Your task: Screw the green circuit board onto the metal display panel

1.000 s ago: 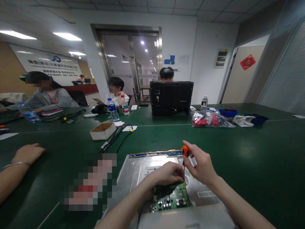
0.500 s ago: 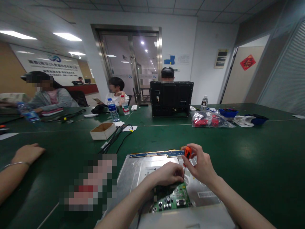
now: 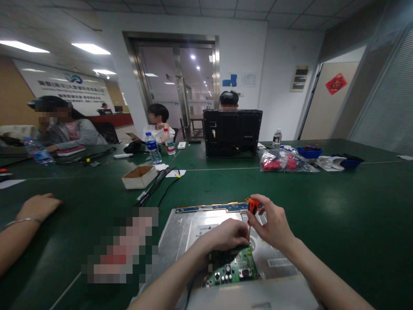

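Note:
A silver metal panel [image 3: 193, 228] lies on the green table, with a green circuit board [image 3: 237, 269] on its near part. My right hand [image 3: 274, 226] is closed round an orange-handled screwdriver [image 3: 252, 206], held upright with its tip down at the board's top edge. My left hand [image 3: 227, 236] rests curled on the board beside the tip, fingers pinched near the shaft; what they hold, if anything, is hidden.
Another person's hand with a bracelet [image 3: 34, 209] rests on the table at left. A small cardboard box [image 3: 139, 176], black cables [image 3: 158, 185], water bottles [image 3: 152, 147], a black monitor back [image 3: 232, 133] and a bag of red parts [image 3: 279, 162] stand farther off. Three people sit beyond.
The orange screwdriver handle has turned slightly between my right fingers. Both hands stay in place over the board.

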`<state>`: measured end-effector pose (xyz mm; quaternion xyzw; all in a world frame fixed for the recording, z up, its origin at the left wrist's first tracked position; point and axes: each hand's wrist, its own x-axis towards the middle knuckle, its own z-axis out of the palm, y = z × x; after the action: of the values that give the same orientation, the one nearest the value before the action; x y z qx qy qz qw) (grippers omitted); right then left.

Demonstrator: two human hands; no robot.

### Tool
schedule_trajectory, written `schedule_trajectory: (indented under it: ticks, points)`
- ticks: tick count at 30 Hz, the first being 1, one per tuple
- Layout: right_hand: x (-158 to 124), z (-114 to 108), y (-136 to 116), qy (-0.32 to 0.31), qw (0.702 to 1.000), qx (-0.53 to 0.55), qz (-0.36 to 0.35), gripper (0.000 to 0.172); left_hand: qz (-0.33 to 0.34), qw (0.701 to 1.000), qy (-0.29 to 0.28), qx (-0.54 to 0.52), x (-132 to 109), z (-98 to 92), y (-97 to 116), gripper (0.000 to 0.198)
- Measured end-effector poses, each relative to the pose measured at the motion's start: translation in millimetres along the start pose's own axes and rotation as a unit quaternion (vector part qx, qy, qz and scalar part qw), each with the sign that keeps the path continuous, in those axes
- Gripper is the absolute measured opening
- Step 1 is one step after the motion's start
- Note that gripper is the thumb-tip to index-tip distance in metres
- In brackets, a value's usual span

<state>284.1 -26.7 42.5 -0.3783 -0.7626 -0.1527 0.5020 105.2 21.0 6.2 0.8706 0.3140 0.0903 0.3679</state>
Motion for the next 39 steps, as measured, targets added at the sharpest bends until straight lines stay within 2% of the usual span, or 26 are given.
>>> schedule_trajectory:
  ticks: [6, 12, 16, 26, 35, 39]
  points:
    - [-1.4, -0.3, 0.2, -0.006, 1.0, 0.002, 0.015, 0.026, 0.001, 1.0, 0.0, -0.006, -0.5, 0.0, -1.2, 0.003]
    - [-1.2, -2.5, 0.7, -0.039, 0.999, 0.025, 0.017, 0.033, 0.008, 1.0, -0.003, -0.016, -1.6, -0.6, -1.0, 0.008]
    - [-0.7, -3.3, 0.3, -0.048, 0.998, 0.032, 0.017, 0.033, 0.011, 1.0, -0.001, -0.018, -1.9, -0.9, -0.1, 0.008]
    - [0.6, -0.4, -0.3, -0.017, 1.0, 0.015, 0.008, 0.027, 0.006, 1.0, 0.003, -0.01, -2.0, -1.5, 0.3, 0.007]
    - [-2.3, -4.4, 0.0, -0.046, 0.996, 0.072, 0.032, 0.031, 0.004, 1.0, 0.0, 0.0, -1.8, -1.2, -0.2, 0.008]
    - [-0.7, -3.7, 1.2, -0.034, 0.998, 0.052, 0.02, 0.028, 0.005, 1.0, 0.0, -0.001, -2.1, -1.4, 0.4, 0.006]
